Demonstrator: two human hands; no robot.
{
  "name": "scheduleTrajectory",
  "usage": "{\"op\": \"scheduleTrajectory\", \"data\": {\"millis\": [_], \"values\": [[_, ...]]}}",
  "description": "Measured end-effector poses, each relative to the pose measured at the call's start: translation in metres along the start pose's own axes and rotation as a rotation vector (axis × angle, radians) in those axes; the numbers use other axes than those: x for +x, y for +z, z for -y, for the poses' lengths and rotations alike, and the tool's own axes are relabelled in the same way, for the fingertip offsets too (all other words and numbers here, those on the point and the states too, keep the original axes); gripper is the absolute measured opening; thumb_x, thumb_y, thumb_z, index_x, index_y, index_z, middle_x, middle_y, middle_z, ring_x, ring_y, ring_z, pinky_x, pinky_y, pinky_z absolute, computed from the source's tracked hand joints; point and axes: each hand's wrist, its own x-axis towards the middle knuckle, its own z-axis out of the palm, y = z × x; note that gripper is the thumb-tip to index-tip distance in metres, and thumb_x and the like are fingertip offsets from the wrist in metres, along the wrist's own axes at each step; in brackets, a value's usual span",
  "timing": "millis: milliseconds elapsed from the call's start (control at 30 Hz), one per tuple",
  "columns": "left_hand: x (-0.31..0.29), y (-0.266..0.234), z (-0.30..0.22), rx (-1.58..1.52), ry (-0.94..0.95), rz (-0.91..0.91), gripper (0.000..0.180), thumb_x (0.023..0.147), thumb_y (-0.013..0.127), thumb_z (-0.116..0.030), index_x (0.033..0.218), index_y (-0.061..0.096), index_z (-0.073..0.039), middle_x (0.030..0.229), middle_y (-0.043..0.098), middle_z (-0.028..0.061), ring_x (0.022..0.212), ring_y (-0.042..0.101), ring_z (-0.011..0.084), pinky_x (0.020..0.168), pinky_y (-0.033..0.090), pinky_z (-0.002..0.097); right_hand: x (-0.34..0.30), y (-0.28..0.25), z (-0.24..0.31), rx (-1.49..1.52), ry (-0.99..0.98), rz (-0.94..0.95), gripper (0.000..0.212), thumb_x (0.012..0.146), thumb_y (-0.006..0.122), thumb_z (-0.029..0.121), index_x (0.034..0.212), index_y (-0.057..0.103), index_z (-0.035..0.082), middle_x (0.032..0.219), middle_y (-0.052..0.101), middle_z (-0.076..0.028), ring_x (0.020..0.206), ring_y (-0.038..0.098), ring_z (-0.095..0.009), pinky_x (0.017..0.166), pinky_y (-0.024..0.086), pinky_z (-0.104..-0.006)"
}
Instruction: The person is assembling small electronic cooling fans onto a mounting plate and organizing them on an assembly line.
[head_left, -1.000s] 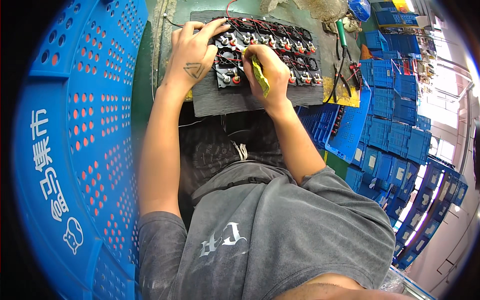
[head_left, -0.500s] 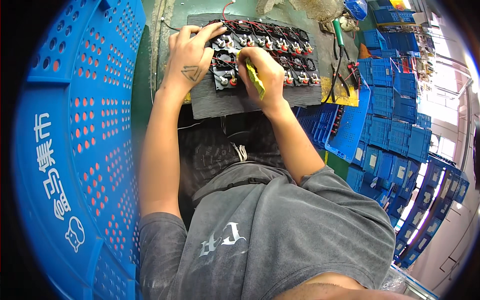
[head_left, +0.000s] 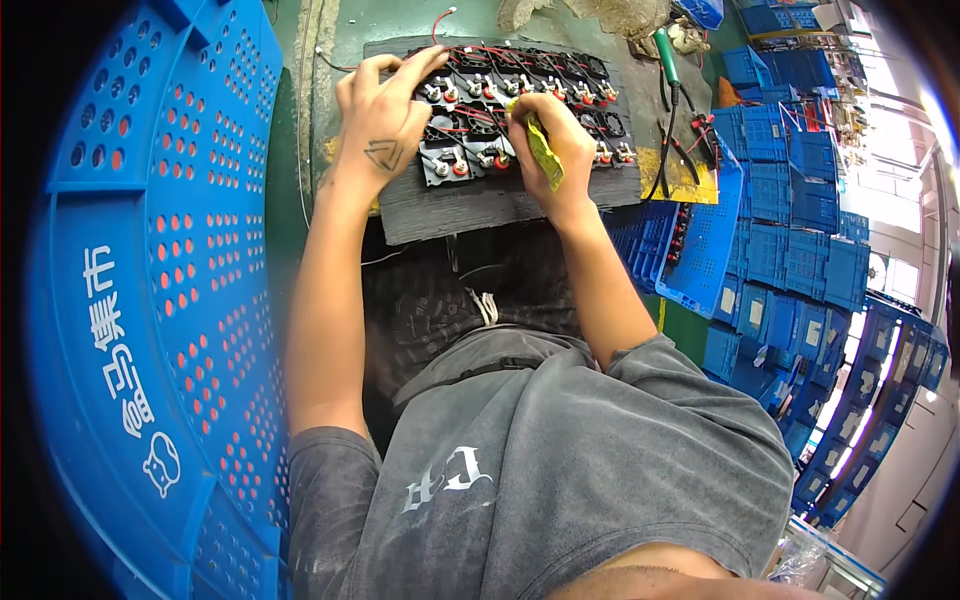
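Two rows of small black fan modules (head_left: 448, 165), with red and black wires and metal-and-red terminals, lie on a dark, grooved board (head_left: 430, 222). My left hand (head_left: 378, 125) rests at the board's left end, fingers stretched over the far row's leftmost module; nothing shows in its grip. My right hand (head_left: 565, 150) is closed around a yellow-green, crinkled, strip-like thing (head_left: 543, 155) that sticks out of the fist toward me. That fist is over the near row, right of its middle, hiding the modules beneath and whatever the fingertips touch.
Right of the board lie a green-handled soldering iron (head_left: 666, 60) with a black cord and pliers (head_left: 684, 155). A large blue perforated crate (head_left: 190, 260) stands close on my left. At right are a blue crate (head_left: 708, 260) holding parts and stacked blue crates (head_left: 775, 190).
My right hand has moved right along the near row with the yellow-green thing, uncovering modules it hid before. My left hand stays at the board's left end.
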Motion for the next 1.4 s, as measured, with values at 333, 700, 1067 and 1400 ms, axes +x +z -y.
{"op": "scheduleTrajectory", "data": {"millis": [333,700,1067,1400], "values": [[0.002,0.006,-0.008,0.012,0.081,0.147,0.062,0.089,0.04,-0.022,0.15,0.047,-0.011,0.142,0.066,-0.0005,0.134,0.045,0.0267,0.12,0.018,0.0451,0.003,0.009,0.0,0.012,-0.053,0.047,0.018,0.085,0.071,-0.005,0.1,0.064,0.001,0.087,0.067,-0.013,0.076,0.069,-0.026,0.072,0.054,-0.0323],[0.003,0.007,-0.008,-0.002,0.08,0.136,0.064,0.087,0.044,-0.021,0.15,0.047,-0.011,0.141,0.066,-0.001,0.132,0.046,0.0263,0.119,0.02,0.0449,0.003,0.01,0.0,0.008,-0.049,0.034,0.018,0.085,0.07,-0.005,0.101,0.063,0.001,0.087,0.066,-0.014,0.077,0.068,-0.028,0.071,0.054,-0.0332],[0.003,0.008,-0.01,0.009,0.067,0.137,0.062,0.088,0.044,-0.019,0.15,0.048,-0.012,0.141,0.066,-0.0021,0.132,0.047,0.0256,0.119,0.021,0.0445,-0.001,0.005,0.001,-0.006,-0.026,0.017,0.021,0.081,0.07,-0.005,0.1,0.063,0.002,0.09,0.067,-0.015,0.08,0.068,-0.035,0.072,0.054,-0.0386],[0.002,0.008,-0.007,-0.016,0.069,0.115,0.055,0.093,0.049,-0.025,0.147,0.052,-0.014,0.137,0.068,-0.0006,0.135,0.047,0.0267,0.12,0.02,0.0468,-0.004,-0.002,-0.005,-0.042,-0.03,-0.011,0.017,0.085,0.071,-0.003,0.101,0.065,0.001,0.088,0.068,-0.013,0.078,0.07,-0.028,0.072,0.055,-0.0333]]}}
